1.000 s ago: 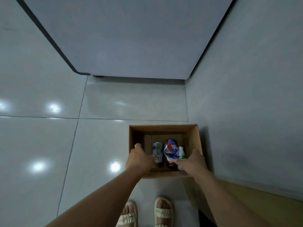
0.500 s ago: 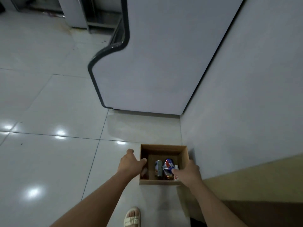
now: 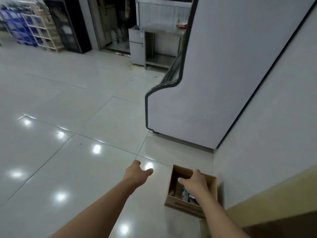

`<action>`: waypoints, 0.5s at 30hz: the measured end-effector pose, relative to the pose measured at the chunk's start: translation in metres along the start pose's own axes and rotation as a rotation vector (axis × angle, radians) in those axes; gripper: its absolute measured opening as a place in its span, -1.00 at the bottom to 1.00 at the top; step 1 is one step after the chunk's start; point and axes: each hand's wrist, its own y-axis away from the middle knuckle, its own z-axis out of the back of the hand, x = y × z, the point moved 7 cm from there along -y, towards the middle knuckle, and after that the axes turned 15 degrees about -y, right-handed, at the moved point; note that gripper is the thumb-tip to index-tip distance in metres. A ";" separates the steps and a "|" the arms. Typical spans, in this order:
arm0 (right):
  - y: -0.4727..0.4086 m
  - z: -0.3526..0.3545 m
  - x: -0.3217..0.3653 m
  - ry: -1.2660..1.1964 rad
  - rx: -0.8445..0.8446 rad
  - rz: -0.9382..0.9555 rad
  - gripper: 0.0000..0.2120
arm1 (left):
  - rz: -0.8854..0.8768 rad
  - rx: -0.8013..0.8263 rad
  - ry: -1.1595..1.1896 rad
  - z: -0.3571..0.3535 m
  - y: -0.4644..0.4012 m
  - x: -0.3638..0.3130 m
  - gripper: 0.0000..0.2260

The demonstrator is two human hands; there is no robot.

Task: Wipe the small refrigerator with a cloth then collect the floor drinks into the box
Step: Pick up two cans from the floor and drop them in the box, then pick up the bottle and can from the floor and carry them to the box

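A small brown cardboard box (image 3: 181, 205) stands on the tiled floor against the right wall. Inside it I see drinks: a pale can (image 3: 185, 194) and a dark blue one (image 3: 193, 200), partly hidden by my arm. My right hand (image 3: 195, 182) hangs over the box's opening with fingers spread and nothing in it. My left hand (image 3: 137, 174) is open over bare floor, a little left of the box and apart from it. A small silver refrigerator (image 3: 136, 47) stands far back beside a metal table.
A large grey display cooler (image 3: 214, 79) stands along the right wall just beyond the box. Glossy floor tiles (image 3: 68, 117) stretch left and ahead. Shelves with blue crates (image 3: 25, 26) and a dark cabinet (image 3: 72, 23) line the far left.
Both hands have let go of the box's sides. My left hand moved left over the floor and my right hand moved over the opening. The view has lifted and now shows the room.
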 end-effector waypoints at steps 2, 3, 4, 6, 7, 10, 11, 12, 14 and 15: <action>0.011 -0.019 0.023 0.001 0.033 0.036 -0.30 | 0.013 -0.029 0.038 0.027 0.006 0.014 -0.36; 0.016 -0.029 0.035 0.004 0.053 0.057 -0.31 | 0.018 -0.045 0.061 0.042 0.007 0.022 -0.36; 0.020 -0.040 0.048 0.012 0.073 0.079 -0.31 | 0.022 -0.063 0.084 0.058 0.008 0.029 -0.36; 0.027 -0.064 0.075 0.036 0.107 0.124 -0.30 | 0.035 -0.101 0.122 0.091 0.007 0.044 -0.36; 0.030 -0.077 0.090 0.050 0.118 0.143 -0.29 | 0.042 -0.121 0.143 0.108 0.005 0.052 -0.36; 0.040 -0.120 0.141 0.092 0.143 0.194 -0.26 | 0.052 -0.174 0.205 0.163 -0.003 0.080 -0.35; 0.043 -0.137 0.159 0.095 0.151 0.213 -0.25 | 0.050 -0.191 0.222 0.182 -0.008 0.090 -0.35; 0.046 -0.154 0.177 0.101 0.158 0.231 -0.24 | 0.050 -0.205 0.235 0.201 -0.013 0.101 -0.35; 0.054 -0.192 0.212 0.119 0.173 0.260 -0.24 | 0.055 -0.234 0.250 0.241 -0.024 0.123 -0.35; 0.058 -0.211 0.230 0.128 0.182 0.271 -0.25 | 0.056 -0.249 0.258 0.262 -0.031 0.135 -0.35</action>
